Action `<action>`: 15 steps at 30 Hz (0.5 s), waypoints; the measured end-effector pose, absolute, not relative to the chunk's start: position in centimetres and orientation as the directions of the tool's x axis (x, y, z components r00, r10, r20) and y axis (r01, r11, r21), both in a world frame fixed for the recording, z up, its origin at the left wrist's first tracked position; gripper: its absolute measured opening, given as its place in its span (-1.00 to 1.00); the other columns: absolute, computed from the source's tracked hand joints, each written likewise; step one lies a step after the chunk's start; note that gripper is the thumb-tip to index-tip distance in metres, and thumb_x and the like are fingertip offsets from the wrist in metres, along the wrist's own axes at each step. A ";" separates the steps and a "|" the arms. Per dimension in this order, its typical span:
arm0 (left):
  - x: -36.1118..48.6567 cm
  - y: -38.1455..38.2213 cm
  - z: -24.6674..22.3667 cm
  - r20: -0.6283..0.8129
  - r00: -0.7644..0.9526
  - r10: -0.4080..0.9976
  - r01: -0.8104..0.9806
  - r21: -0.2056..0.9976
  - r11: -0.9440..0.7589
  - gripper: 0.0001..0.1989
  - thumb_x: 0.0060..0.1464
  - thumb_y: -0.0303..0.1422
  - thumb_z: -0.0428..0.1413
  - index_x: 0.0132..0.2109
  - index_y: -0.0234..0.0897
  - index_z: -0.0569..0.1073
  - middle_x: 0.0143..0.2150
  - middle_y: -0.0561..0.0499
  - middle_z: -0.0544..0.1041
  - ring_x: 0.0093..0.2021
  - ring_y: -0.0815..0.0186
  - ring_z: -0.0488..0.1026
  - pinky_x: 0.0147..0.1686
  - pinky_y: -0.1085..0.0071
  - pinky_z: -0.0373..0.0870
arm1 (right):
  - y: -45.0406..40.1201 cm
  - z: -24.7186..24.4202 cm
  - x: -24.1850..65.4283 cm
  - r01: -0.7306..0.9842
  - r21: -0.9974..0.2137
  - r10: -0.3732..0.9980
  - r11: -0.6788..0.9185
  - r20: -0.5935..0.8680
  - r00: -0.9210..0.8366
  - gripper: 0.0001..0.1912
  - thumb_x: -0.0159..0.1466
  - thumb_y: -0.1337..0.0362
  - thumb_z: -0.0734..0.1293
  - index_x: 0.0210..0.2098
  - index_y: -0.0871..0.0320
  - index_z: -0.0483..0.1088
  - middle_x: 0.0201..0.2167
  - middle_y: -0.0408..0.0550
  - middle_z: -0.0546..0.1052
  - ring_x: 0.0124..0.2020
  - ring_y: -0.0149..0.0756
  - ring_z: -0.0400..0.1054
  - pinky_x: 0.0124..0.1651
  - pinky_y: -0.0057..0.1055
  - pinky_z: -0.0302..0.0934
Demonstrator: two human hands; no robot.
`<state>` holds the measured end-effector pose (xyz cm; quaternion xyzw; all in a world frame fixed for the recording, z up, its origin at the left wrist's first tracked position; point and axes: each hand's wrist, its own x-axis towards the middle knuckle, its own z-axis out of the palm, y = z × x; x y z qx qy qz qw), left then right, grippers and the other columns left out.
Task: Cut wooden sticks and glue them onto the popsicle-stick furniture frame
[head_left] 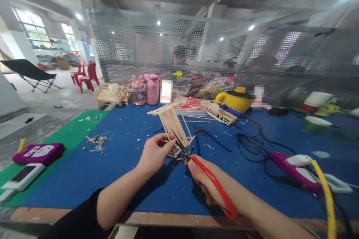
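Note:
My right hand (200,173) grips a pair of scissors (214,180) with red handles. Their dark blades point up and left across the lower part of a model of thin, pale wooden sticks (174,123). The model stands tilted in front of me, with a flat panel of sticks and a few loose-looking ends. My left hand (154,153) is closed at the model's lower left edge, thumb and forefinger pinched on it right beside the blades. The exact spot under the fingertips is hidden.
Blue-handled pliers (214,140) lie just right of the model. Wood scraps (97,142) are scattered at left. Purple power strips (294,171) with cables lie at both sides. A yellow pot (237,100), a pink bottle (153,89) and another stick model (220,112) stand behind.

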<state>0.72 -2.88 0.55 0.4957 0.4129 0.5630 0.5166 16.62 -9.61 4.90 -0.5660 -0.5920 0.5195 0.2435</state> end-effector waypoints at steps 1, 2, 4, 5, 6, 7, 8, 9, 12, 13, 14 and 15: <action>0.8 -2.9 0.5 0.138 0.014 0.990 -0.177 0.975 -0.133 -0.79 -0.18 -0.31 0.24 -0.35 -0.34 0.49 -0.47 -0.01 0.54 -0.46 0.35 0.45 -0.42 0.46 0.35 | -9.7 5.0 16.3 0.436 -0.882 0.934 -0.182 -0.294 -0.205 -0.33 0.09 -0.32 0.13 -0.07 0.07 0.28 -0.67 -0.29 0.17 -0.69 -0.47 0.16 -0.64 -0.53 0.16; 0.8 -2.9 0.5 0.145 0.000 0.989 -0.182 0.973 -0.143 -0.80 -0.19 -0.32 0.24 -0.37 -0.34 0.49 -0.46 0.00 0.53 -0.46 0.36 0.44 -0.42 0.47 0.34 | -9.8 5.0 16.0 0.452 -0.873 0.943 -0.183 -0.286 -0.172 -0.32 0.09 -0.32 0.12 -0.08 0.07 0.29 -0.67 -0.28 0.17 -0.68 -0.45 0.17 -0.63 -0.52 0.17; 0.9 -2.9 0.6 0.160 -0.015 0.987 -0.198 0.967 -0.159 -0.82 -0.20 -0.34 0.24 -0.39 -0.33 0.48 -0.47 0.01 0.52 -0.46 0.38 0.42 -0.42 0.48 0.32 | -9.7 5.1 15.7 0.465 -0.868 0.952 -0.174 -0.269 -0.148 -0.34 0.09 -0.32 0.12 -0.10 0.06 0.29 -0.67 -0.27 0.19 -0.68 -0.45 0.18 -0.64 -0.53 0.16; 1.0 -2.9 0.6 0.161 -0.011 0.987 -0.207 0.965 -0.160 -0.82 -0.20 -0.34 0.24 -0.39 -0.33 0.48 -0.47 0.02 0.52 -0.47 0.38 0.41 -0.42 0.48 0.32 | -9.6 5.1 15.6 0.464 -0.872 0.953 -0.158 -0.258 -0.161 -0.35 0.09 -0.32 0.12 -0.12 0.07 0.30 -0.67 -0.27 0.19 -0.69 -0.46 0.16 -0.66 -0.54 0.15; 1.0 -2.9 0.5 0.158 -0.004 0.987 -0.213 0.965 -0.155 -0.82 -0.20 -0.34 0.24 -0.39 -0.33 0.48 -0.48 0.02 0.51 -0.47 0.38 0.41 -0.42 0.48 0.32 | -9.4 5.1 15.7 0.464 -0.875 0.950 -0.140 -0.251 -0.187 -0.36 0.10 -0.32 0.12 -0.17 0.08 0.31 -0.67 -0.27 0.20 -0.70 -0.48 0.14 -0.67 -0.56 0.12; 1.0 -2.9 0.5 0.155 0.002 0.988 -0.215 0.965 -0.151 -0.82 -0.20 -0.34 0.24 -0.38 -0.33 0.48 -0.47 0.02 0.51 -0.47 0.38 0.41 -0.42 0.48 0.32 | -9.2 5.1 15.8 0.467 -0.875 0.942 -0.126 -0.252 -0.219 -0.37 0.09 -0.32 0.11 -0.22 0.09 0.31 -0.68 -0.27 0.19 -0.70 -0.50 0.11 -0.69 -0.57 0.10; 1.0 -2.9 0.5 0.153 0.004 0.988 -0.212 0.966 -0.149 -0.81 -0.19 -0.34 0.24 -0.38 -0.33 0.48 -0.47 0.02 0.51 -0.47 0.38 0.41 -0.41 0.48 0.32 | -9.0 5.1 15.9 0.473 -0.873 0.932 -0.117 -0.261 -0.251 -0.37 0.09 -0.33 0.11 -0.26 0.11 0.30 -0.68 -0.27 0.19 -0.70 -0.51 0.09 -0.70 -0.59 0.09; 1.0 -2.8 0.4 0.152 0.006 0.988 -0.203 0.968 -0.148 -0.81 -0.19 -0.34 0.24 -0.38 -0.33 0.48 -0.47 0.02 0.51 -0.46 0.38 0.41 -0.41 0.48 0.31 | -8.8 5.1 16.0 0.482 -0.869 0.922 -0.115 -0.275 -0.274 -0.37 0.08 -0.34 0.10 -0.29 0.11 0.29 -0.68 -0.27 0.19 -0.70 -0.51 0.08 -0.70 -0.59 0.08; 1.0 -2.7 0.1 0.153 0.012 0.988 -0.169 0.974 -0.149 -0.83 -0.15 -0.33 0.22 -0.37 -0.32 0.46 -0.48 0.05 0.49 -0.48 0.40 0.39 -0.42 0.49 0.29 | -8.3 5.0 16.3 0.520 -0.844 0.904 -0.131 -0.318 -0.287 -0.34 0.07 -0.36 0.07 -0.27 0.11 0.26 -0.65 -0.27 0.19 -0.68 -0.51 0.09 -0.69 -0.59 0.11; 1.0 -2.7 0.0 0.158 0.017 0.987 -0.162 0.975 -0.153 -0.84 -0.14 -0.33 0.21 -0.37 -0.32 0.44 -0.49 0.06 0.48 -0.49 0.42 0.37 -0.43 0.50 0.28 | -8.3 5.0 16.3 0.530 -0.838 0.905 -0.130 -0.319 -0.283 -0.33 0.07 -0.37 0.06 -0.25 0.11 0.25 -0.65 -0.27 0.19 -0.69 -0.51 0.09 -0.69 -0.58 0.11; 1.0 -2.7 0.0 0.163 0.022 0.986 -0.163 0.974 -0.157 -0.84 -0.13 -0.34 0.21 -0.37 -0.31 0.42 -0.50 0.08 0.46 -0.49 0.42 0.36 -0.44 0.50 0.27 | -8.2 4.9 16.3 0.538 -0.834 0.908 -0.121 -0.312 -0.279 -0.32 0.06 -0.37 0.05 -0.26 0.12 0.24 -0.65 -0.28 0.18 -0.70 -0.52 0.08 -0.70 -0.58 0.10; 0.9 -2.7 0.0 0.170 0.025 0.985 -0.171 0.972 -0.163 -0.84 -0.13 -0.36 0.20 -0.36 -0.30 0.39 -0.50 0.09 0.44 -0.50 0.43 0.36 -0.45 0.50 0.27 | -8.2 4.8 16.3 0.543 -0.833 0.914 -0.107 -0.297 -0.276 -0.31 0.06 -0.38 0.05 -0.27 0.12 0.23 -0.66 -0.29 0.17 -0.71 -0.53 0.06 -0.71 -0.59 0.07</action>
